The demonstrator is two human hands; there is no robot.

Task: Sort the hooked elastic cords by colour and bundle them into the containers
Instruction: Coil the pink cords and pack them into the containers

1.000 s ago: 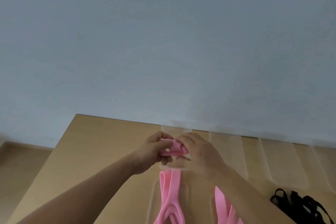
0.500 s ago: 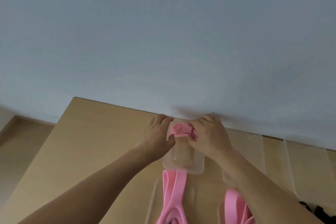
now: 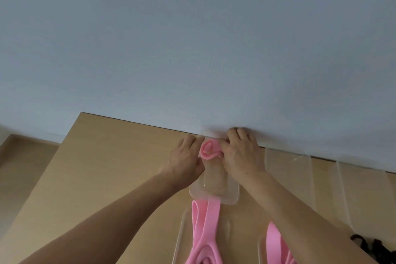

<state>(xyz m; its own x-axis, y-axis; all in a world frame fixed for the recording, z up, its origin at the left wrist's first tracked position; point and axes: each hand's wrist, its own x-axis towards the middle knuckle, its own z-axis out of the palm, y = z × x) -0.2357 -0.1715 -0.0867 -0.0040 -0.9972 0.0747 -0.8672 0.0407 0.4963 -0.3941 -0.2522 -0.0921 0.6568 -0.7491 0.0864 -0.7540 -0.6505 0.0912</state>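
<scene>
Pink bundle point(image 3: 209, 151) of rolled elastic cord sits over the far end of a clear container point(image 3: 232, 196), close to the wall, on the wooden bench point(image 3: 96, 167). Both hands hold it: left hand point(image 3: 184, 158) grips its left side, right hand point(image 3: 242, 154) curls over its right side. Nearer, loose pink cords point(image 3: 205, 231) lie in a second clear tray point(image 3: 179, 233). Black cords point(image 3: 364, 244) at lower right.

We have one view only — a wide-angle camera worn on the head, facing forward and tipped slightly down. The plain pale blue-grey wall point(image 3: 192, 38) fills the upper half; the light wooden worktop point(image 3: 107, 178) lies low in frame, close beneath us — cut off at the bottom edge.
</scene>
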